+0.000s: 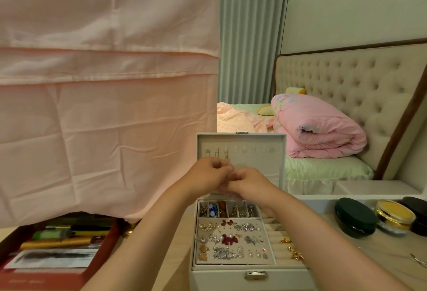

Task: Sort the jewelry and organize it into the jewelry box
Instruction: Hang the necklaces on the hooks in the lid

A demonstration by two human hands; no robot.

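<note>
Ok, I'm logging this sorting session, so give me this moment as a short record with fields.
box: jewelry box, open, lid upright
hands: left hand and right hand meet before the lid, fingers curled; held item unclear
front panel: earrings pinned in rows
ring rolls: gold pieces, right side
table right: dark round tin

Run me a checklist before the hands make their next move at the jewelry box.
1. Jewelry box lid standing open: ok.
2. Free hooks in the lid, right of the hanging gold chain: ok.
3. A piece held between the curled fingers of the left hand and right hand: cannot tell, nothing shows there.
4. Both hands off the earring pad: ok.
5. Bare spots left on the earring pad: ok.
</note>
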